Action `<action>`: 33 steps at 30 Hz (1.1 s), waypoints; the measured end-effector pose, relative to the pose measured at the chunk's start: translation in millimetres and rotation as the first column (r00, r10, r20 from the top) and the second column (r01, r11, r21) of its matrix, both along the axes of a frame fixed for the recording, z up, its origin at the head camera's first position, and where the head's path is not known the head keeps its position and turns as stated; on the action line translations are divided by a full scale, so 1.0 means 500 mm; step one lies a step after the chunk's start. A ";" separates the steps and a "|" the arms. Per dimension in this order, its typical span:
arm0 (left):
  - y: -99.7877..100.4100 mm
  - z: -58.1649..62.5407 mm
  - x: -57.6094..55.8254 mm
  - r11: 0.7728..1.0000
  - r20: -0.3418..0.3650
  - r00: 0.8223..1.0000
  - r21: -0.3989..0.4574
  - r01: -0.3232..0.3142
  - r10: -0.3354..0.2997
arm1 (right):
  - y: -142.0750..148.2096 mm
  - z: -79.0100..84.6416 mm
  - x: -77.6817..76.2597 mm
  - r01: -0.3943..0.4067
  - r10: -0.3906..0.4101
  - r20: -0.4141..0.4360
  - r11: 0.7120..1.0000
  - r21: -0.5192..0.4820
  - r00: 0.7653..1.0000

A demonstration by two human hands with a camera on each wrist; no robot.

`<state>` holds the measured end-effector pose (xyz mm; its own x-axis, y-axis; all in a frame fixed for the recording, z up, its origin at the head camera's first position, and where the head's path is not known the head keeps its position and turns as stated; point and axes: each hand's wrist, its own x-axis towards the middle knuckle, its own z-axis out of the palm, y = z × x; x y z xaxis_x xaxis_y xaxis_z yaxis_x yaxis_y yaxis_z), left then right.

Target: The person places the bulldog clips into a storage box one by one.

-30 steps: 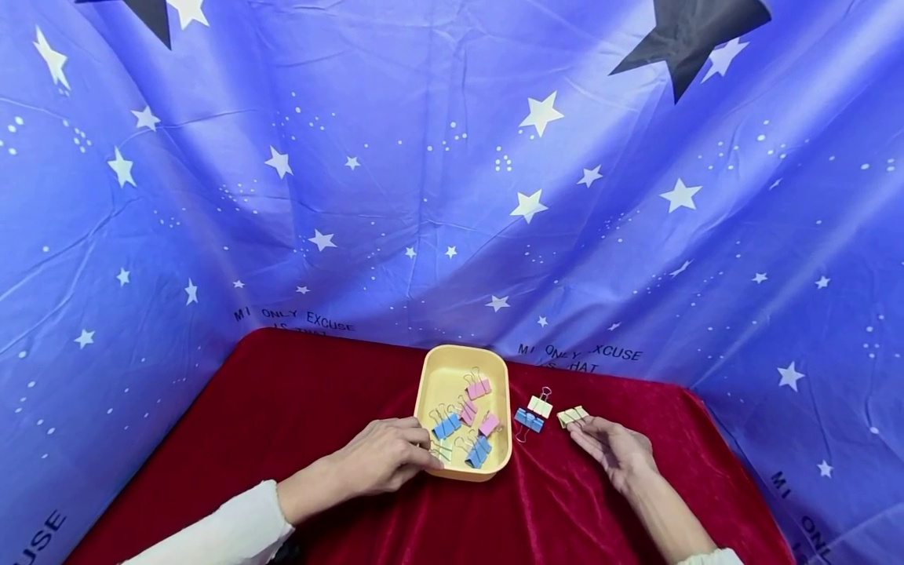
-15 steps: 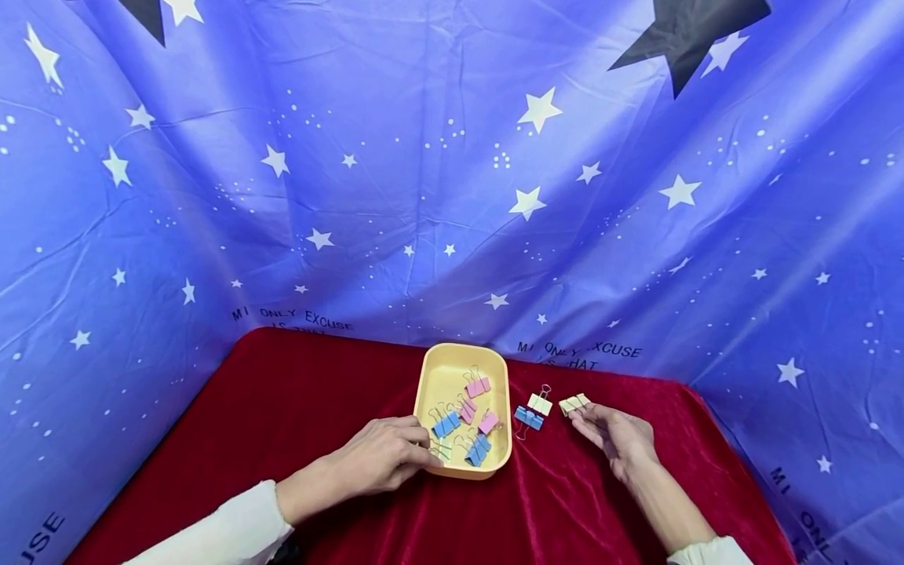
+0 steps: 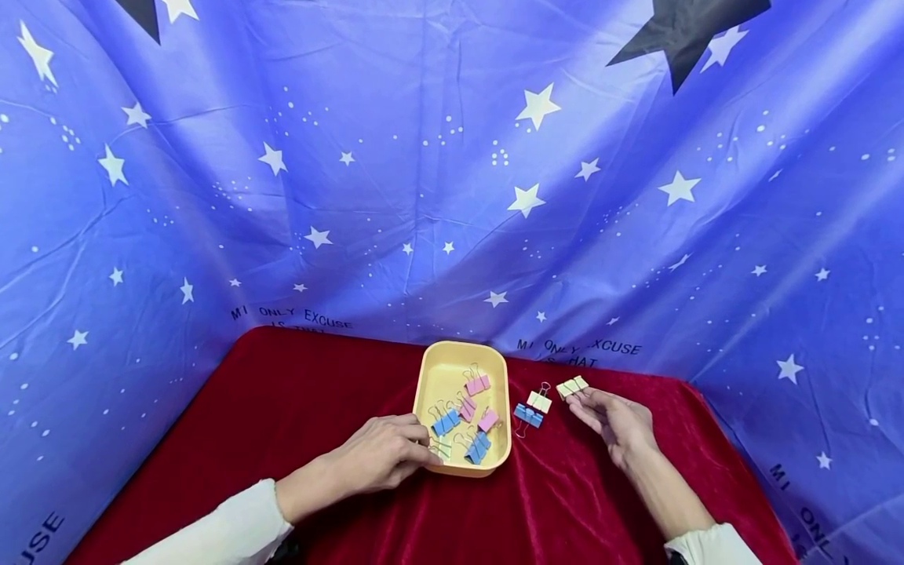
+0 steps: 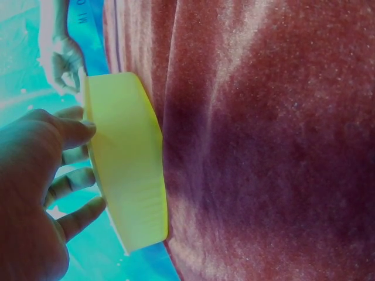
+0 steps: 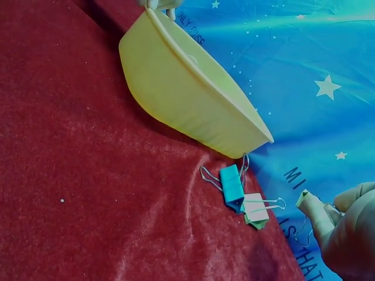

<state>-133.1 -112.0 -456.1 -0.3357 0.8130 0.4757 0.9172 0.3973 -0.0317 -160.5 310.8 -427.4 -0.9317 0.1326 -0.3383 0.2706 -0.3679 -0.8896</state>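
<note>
In the head view, my left hand (image 3: 381, 455) grips the near-left rim of a pale yellow plastic box (image 3: 441, 362). The left wrist view has the thumb on the box's outer wall (image 4: 126, 170) near the rim. My right hand (image 3: 623, 428) pinches a pale yellow binder clip (image 3: 572, 387) to the right of the box. On the cloth between box and right hand lie a blue binder clip (image 3: 528, 415) and another pale yellow one (image 3: 540, 402), close together. Inside the box are pink clips (image 3: 477, 384), blue clips (image 3: 446, 422) and a pale clip (image 3: 442, 448), partly hidden by my left fingers.
A dark red velvet cloth (image 3: 304, 400) covers the table. Behind and beside it hangs a blue curtain (image 3: 395, 196) with stars, meeting the table's back edge just beyond the box.
My right hand has moved a little away from me, raising the pale yellow binder clip in the view. The left hand keeps its grip on the box. The head view has tilted slightly.
</note>
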 end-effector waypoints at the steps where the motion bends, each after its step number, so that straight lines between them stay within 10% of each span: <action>1: 0.000 0.000 0.000 1.000 0.003 1.000 0.000 -0.001 0.001 | -0.002 0.001 -0.001 -0.002 0.002 -0.002 1.000 0.001 1.000; 33: -0.001 0.003 0.000 1.000 0.013 1.000 -0.023 -0.010 0.010 | -0.091 0.017 -0.027 -0.059 0.062 -0.056 0.997 0.040 0.997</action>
<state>-133.1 -112.3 -454.8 -0.3498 0.8205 0.4521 0.9137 0.4054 -0.0288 -174.1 265.5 -419.1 -0.9559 0.0874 -0.2803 0.2400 -0.3177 -0.9173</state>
